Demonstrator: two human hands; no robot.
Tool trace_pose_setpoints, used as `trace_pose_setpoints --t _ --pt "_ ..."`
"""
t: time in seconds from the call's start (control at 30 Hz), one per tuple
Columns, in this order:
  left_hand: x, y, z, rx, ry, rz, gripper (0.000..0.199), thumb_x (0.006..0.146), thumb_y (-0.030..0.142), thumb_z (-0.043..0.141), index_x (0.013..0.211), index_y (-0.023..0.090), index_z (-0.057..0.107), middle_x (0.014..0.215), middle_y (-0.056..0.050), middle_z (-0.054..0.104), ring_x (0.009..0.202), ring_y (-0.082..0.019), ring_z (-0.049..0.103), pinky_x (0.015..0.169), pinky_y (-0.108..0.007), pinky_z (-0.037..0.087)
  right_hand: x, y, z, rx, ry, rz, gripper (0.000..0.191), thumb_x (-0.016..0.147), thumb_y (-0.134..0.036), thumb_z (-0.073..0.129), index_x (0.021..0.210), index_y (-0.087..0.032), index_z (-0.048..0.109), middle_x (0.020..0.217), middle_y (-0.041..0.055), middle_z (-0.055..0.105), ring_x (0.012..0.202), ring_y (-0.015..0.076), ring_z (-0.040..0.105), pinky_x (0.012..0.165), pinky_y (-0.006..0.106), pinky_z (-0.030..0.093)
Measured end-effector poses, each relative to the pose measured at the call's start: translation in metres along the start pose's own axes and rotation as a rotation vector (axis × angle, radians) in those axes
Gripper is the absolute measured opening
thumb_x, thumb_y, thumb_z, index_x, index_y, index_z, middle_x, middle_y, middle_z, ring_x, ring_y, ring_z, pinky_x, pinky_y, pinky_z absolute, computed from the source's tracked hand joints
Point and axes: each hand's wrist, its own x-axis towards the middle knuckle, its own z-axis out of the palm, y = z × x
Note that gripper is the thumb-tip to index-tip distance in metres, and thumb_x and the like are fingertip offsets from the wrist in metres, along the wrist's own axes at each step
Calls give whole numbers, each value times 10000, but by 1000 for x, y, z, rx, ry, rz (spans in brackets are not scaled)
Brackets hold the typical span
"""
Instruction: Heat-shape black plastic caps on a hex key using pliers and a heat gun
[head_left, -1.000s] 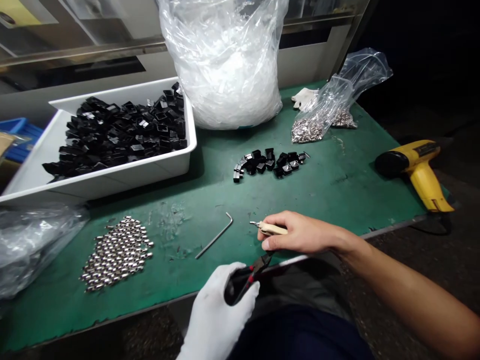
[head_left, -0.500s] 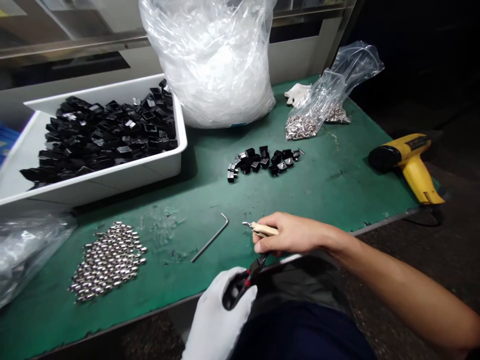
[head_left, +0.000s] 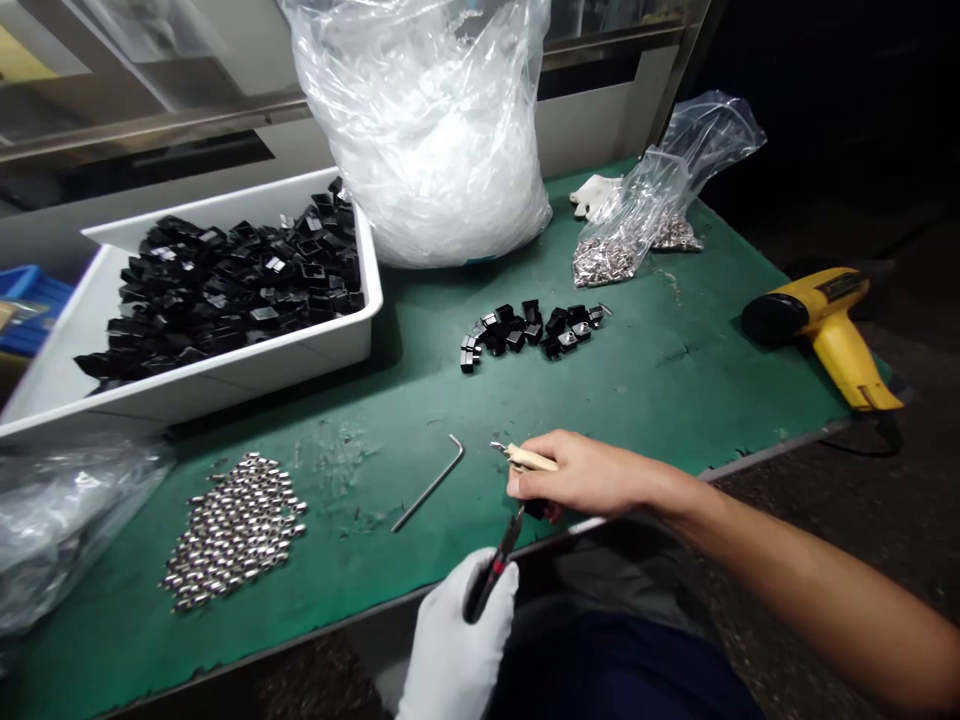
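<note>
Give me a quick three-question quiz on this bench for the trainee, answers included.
1. True or false: the bare right hand holds the wood-handled tool.
2. Which hand holds the red-and-black-handled pliers?
3. Which tool lies on the green bench top between the pile of shiny metal parts and the wood-handled tool?

Key: 1. True. 2. The white-gloved left hand. 3. The L-shaped hex key.
</note>
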Motion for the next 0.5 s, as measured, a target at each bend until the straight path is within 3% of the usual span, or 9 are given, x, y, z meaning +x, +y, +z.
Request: trace_pose_setpoints --t 0.1,0.2,0.3,0.37,0.5 --pt "1 -3 4 -117 -10 -63 383 897 558 591 819 191 671 755 -16 688 726 -190 610 702 -260 510 2 1 -1 -35 28 -2 449 1005 -605 480 908 -186 612 807 7 665 676 156 665 594 238 537" --pt "1 -9 7 -283 28 -139 436 857 610 629 806 178 658 766 -26 668 763 -192 613 729 -262 513 1 3 -4 -143 117 -38 547 1066 -598 293 969 -191 645 862 25 697 702 170 680 629 273 549" --pt "0 -17 9 -536 13 -289 520 808 699 638 806 180 656 735 -28 649 678 -166 610 649 -252 514 -8 11 -13 -361 335 -105 471 1088 -496 307 1023 -196 664 979 66 699 865 223 670 814 369 528" --pt "-1 -24 10 -753 -20 -439 572 770 754 637 836 187 664 655 -4 613 541 -132 561 524 -228 464 -18 22 -26 -522 507 -158 396 1087 -433 334 1210 -206 634 1139 110 661 1039 274 621 955 445 461" --pt "3 -36 8 -1131 38 -618 604 673 727 764 916 181 676 681 5 646 493 -96 534 464 -195 390 -36 55 -64 -797 778 -200 445 1068 -376 357 1422 -159 516 1294 178 577 1183 343 537 1045 527 389"
